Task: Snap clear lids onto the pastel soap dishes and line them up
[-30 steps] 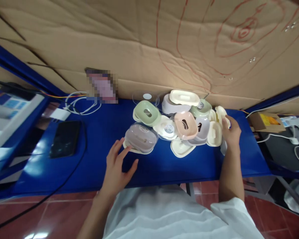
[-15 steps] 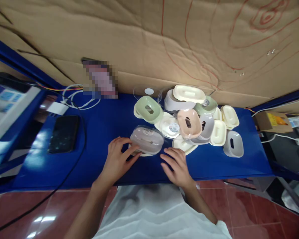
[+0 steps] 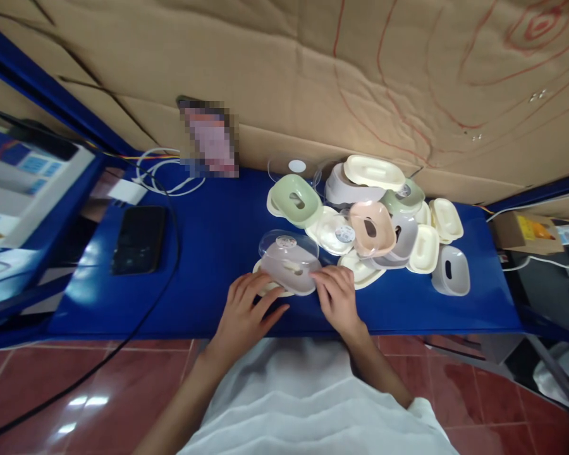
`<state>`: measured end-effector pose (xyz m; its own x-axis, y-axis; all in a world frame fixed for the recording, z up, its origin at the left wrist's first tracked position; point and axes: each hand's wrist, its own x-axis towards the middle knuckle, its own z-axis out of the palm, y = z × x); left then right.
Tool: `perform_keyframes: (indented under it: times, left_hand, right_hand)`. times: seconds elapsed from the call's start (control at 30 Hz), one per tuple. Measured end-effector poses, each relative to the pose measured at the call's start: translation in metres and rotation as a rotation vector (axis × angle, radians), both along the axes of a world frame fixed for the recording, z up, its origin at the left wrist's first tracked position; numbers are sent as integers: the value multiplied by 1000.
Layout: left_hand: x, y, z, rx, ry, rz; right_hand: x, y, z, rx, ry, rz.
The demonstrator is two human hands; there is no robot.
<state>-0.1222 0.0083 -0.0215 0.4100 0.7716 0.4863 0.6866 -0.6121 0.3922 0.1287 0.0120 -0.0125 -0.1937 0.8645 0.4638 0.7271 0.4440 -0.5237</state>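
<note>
A grey slotted soap dish (image 3: 284, 268) lies on a cream base (image 3: 260, 287) near the table's front, under a clear plastic lid (image 3: 270, 245) with a round label. The lid sits shifted toward the dish's far side. My left hand (image 3: 251, 306) is at the front left of the dish, fingers spread and curved, fingertips touching its edge and the thumb apart. At the right end, my right hand (image 3: 337, 298) has its fingers bent on the dish's rim. Just behind stand a green slotted dish (image 3: 308, 212) and a white piece with a clear labelled lid (image 3: 334, 235).
More dishes crowd the right side: a peach one (image 3: 384, 234), a cream one (image 3: 424, 249) and a grey one (image 3: 451, 272). On the left lie a black phone (image 3: 137, 240), a white charger (image 3: 126, 191) and a black cable (image 3: 176, 253). Cardboard (image 3: 284, 82) lines the back.
My right hand has moved left onto the dish's right end. The clear lid has shifted back, baring the dish's front. The whole view has turned slightly.
</note>
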Motion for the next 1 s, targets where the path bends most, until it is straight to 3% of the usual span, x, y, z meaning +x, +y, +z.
perform_keyframes:
  times: [0.2,0.3,0.63,0.83,1.0]
  left_hand:
    - [-18,-7,-4,-130,67,-77]
    - [-30,-7,-6,-148,34,-98]
    - [-87,-16,-6,-26,29,73]
    - [-79,-10,-12,-31,42,215]
    - [-70,-8,-13,-96,14,79]
  right_hand:
    - [-4,0,-2,-79,-205,143]
    - [-5,-1,-1,-84,-192,98]
    - [-5,-4,-4,-73,-208,41]
    - [-11,-10,-3,-82,-214,50]
    - [-5,-26,0,-73,-141,7]
